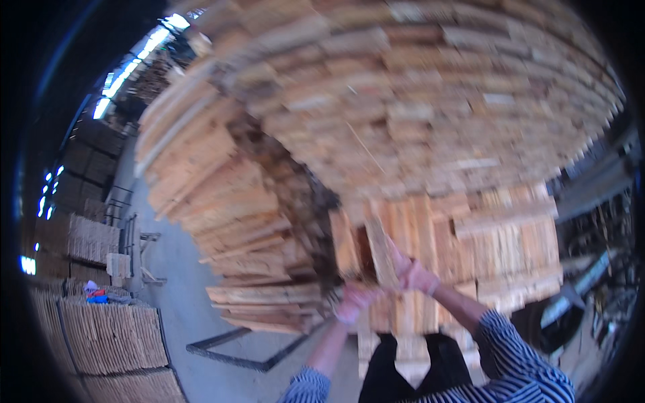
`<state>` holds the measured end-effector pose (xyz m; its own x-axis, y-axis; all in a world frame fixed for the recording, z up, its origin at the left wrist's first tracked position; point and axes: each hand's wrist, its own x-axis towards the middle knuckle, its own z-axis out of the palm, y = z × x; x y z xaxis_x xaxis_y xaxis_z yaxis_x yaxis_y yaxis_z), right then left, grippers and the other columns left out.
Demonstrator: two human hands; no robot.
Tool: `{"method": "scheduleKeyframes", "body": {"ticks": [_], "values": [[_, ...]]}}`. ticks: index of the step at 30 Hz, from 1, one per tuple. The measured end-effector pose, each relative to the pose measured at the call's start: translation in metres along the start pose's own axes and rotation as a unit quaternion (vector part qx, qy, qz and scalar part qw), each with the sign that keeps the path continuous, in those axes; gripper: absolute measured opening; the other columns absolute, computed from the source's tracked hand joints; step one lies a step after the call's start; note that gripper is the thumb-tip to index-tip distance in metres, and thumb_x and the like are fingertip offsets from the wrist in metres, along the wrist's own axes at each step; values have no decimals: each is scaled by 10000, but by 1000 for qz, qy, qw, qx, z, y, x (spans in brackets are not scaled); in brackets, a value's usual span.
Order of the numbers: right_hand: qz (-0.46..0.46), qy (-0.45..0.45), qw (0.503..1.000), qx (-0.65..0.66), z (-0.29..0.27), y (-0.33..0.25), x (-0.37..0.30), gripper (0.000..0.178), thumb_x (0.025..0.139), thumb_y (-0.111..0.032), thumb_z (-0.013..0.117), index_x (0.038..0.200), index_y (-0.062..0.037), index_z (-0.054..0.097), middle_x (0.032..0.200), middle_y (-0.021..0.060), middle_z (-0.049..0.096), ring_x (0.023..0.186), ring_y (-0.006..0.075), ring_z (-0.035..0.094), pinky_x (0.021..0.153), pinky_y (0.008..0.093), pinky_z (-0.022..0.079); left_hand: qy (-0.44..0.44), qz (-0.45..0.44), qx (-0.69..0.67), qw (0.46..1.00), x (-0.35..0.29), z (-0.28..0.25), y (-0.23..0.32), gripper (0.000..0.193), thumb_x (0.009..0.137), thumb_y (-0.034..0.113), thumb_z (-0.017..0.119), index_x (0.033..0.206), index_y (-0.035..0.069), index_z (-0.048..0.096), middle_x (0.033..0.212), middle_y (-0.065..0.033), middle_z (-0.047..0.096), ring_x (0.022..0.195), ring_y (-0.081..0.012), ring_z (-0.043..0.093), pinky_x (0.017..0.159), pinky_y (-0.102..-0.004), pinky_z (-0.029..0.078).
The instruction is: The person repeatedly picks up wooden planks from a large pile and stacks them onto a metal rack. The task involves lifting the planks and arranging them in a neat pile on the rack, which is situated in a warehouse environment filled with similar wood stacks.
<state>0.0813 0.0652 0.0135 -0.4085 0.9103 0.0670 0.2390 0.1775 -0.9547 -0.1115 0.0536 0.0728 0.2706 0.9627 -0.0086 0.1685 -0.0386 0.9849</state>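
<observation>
Looks like the pick-up-and-handle step, right hand gripping a board tilted over the left part of the plank stack, left hand near the board's lower end (grip too blurry to call), so next probably needs steady control.

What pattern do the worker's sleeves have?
Dark blue and white stripes, clearest on the right sleeve in the head view.
</observation>
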Motion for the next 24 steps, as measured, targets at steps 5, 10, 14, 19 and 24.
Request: {"method": "scheduleKeyframes", "body": {"ticks": [5, 10, 14, 19, 24], "values": [[127, -21, 991, -35, -30, -32, -12, 1295, 751, -542, 847, 1620, 25, 72, 1583, 298, 354, 1478, 379, 379, 1207, 410, 352, -23, -109, -103, 988, 10, 18, -42, 786, 770, 234, 910, 1415, 24, 515, 1323, -126, 645, 1184, -240, 633, 1021, -373, 535], [132, 158, 976, 74, 0, -33, -78, 1263, 715, -605, 839, 1636, -43, 182, 1564, 295, 396, 1410, 399, 473, 1179, 421, 383, 25, -221, -306, 926, -8, 9, -93, 776, 927, 455, 735, 1504, 48, 415, 1374, -124, 590, 1254, -278, 581, 1089, -407, 484], [334, 198, 921, 29, 5, 24, -141, 1189, 694, -588, 861, 1622, -99, 300, 1453, 289, 499, 1315, 389, 554, 1126, 434, 456, 28, -334, -340, 878, 0, 77, -105, 908, 918, 582, 693, 1577, 84, 315, 1495, -144, 467, 1360, -308, 481, 1134, -463, 435], [474, 259, 834, -111, -44, 95, -142, 1009, 766, -563, 802, 1602, -202, 366, 1347, 287, 546, 1229, 416, 575, 1030, 531, 492, 2, -420, -299, 857, 9, 90, -173, 921, 894, 636, 676, 1574, 105, 355, 1512, -140, 481, 1350, -333, 509, 1111, -498, 457], [394, 248, 849, -250, -49, 170, -155, 828, 886, -536, 675, 1568, -176, 376, 1382, 289, 496, 1279, 476, 504, 1057, 549, 427, -33, -434, -269, 859, 13, 116, -188, 911, 896, 643, 661, 1572, 104, 373, 1551, -139, 453, 1384, -335, 485, 1125, -506, 444]]}}
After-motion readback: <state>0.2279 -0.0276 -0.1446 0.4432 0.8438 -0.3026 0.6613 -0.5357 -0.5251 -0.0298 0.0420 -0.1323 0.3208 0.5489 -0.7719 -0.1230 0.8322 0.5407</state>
